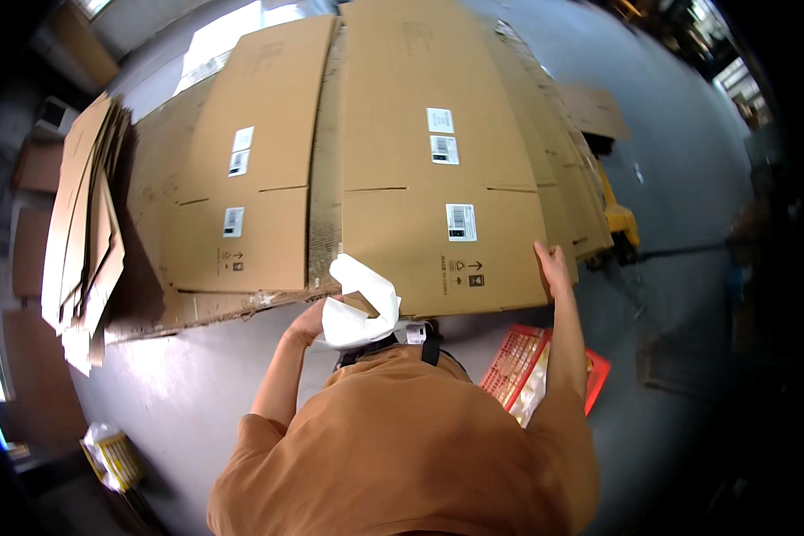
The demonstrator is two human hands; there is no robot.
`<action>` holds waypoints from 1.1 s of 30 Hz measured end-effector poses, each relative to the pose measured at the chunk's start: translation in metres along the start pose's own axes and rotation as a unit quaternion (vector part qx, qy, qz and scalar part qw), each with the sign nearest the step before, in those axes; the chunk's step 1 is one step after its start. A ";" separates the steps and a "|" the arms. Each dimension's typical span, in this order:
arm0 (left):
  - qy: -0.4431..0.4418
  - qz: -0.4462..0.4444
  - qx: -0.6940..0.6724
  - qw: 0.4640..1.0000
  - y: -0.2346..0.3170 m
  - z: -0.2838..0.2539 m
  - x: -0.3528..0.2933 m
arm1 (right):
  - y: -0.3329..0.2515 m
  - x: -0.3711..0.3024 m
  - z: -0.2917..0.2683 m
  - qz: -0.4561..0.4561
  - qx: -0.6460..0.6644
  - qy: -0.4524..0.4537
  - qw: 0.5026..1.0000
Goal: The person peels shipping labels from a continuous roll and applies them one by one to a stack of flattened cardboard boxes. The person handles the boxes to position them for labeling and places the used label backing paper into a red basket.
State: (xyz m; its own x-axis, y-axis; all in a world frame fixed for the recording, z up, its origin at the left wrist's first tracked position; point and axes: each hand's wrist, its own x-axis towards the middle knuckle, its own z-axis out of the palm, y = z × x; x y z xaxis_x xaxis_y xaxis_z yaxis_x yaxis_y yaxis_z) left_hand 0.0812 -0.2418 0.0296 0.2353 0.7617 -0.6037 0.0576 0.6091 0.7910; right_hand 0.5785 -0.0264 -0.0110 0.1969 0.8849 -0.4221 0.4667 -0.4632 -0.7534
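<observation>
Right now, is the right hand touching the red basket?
No, the right hand is at the right edge of the flattened cardboard box, apart from the red basket.

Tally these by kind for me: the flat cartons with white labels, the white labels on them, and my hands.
Labelled cartons: 2 (left carton, right carton)
White labels: 6, three on each
Hands: 2 (left hand, right hand)
Total: 10
</observation>
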 end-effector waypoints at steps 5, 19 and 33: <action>0.184 0.018 0.036 0.982 0.070 -0.017 -0.071 | -0.036 -0.043 0.043 -0.097 0.172 -0.043 0.979; 0.359 0.010 -0.074 0.930 0.014 -0.043 -0.198 | -0.212 -0.111 0.374 -0.167 0.195 -0.139 0.956; 0.231 0.218 0.048 0.947 0.171 0.001 -0.099 | -0.363 -0.190 0.173 -0.491 0.428 -0.172 0.739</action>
State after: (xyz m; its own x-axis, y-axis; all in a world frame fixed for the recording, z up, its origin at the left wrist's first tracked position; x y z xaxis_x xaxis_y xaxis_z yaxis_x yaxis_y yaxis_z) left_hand 0.0687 -0.2130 0.2244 -0.1912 0.9650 -0.1796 0.1459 0.2089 0.9670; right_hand 0.2222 -0.0350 0.2552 -0.1737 0.8185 0.5477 -0.5069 0.4025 -0.7623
